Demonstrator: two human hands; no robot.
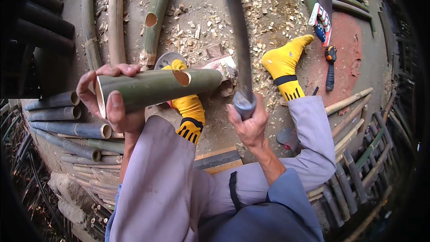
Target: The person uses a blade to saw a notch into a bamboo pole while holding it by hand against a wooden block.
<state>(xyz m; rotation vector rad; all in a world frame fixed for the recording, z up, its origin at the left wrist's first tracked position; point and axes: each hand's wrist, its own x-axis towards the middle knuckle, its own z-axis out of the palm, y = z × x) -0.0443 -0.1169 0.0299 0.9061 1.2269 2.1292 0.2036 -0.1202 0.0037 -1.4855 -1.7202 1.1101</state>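
My left hand [117, 103] grips one end of a cut green bamboo tube [148, 90], its thumb on the near side and its fingers over the top. The tube lies roughly level above my left foot, with an oval notch in its upper side near the far end. Wrapped round the handle of a long dark machete [238, 22] is my right hand [251, 123], to the right of the tube. The blade points away from me, blurred, and apart from the bamboo. A wooden block [222, 64] sits beyond the tube's far end, partly hidden.
My feet wear yellow socks [286, 60]. A notched bamboo piece [156, 22] and longer poles [117, 18] lie ahead among wood chips. At right are a saw [323, 22] and an orange-and-black tool [330, 65]. Bamboo lengths [76, 129] are stacked at left.
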